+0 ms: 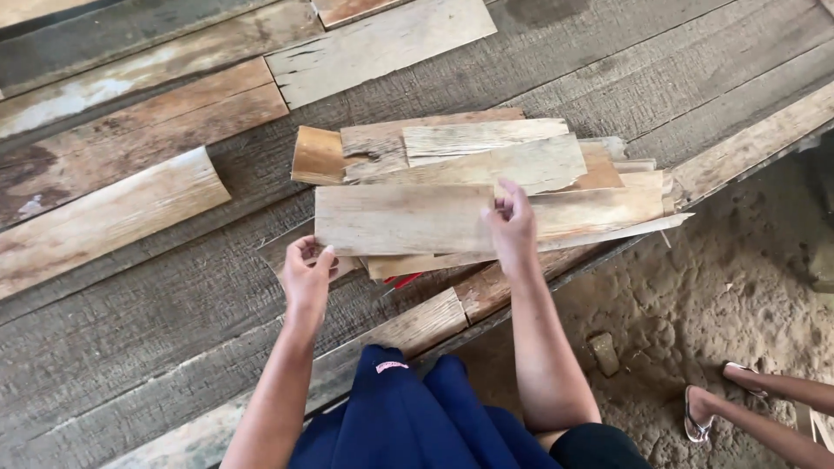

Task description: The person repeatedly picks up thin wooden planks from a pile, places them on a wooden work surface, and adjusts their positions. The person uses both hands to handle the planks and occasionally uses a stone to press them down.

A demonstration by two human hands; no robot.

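Far left: a curved pale bark slab [104, 217] is laid alone on the grey plank floor [130, 347], well apart from the hands. The left hand [306, 276] is placed at the lower left corner of the stack of thin wood sheets [486, 174]; its fingers are curled narrow on the edge of a lower sheet [287, 252], thumb on top. The top sheet [408, 219] is lying flat across the stack, long side left to right. Its right part is pinched by the right hand [511, 227], fingers close together. A small red item [401, 280] is seen under the stack's near edge. Far right: sandy ground [712, 287], another person's sandalled feet [712, 408].
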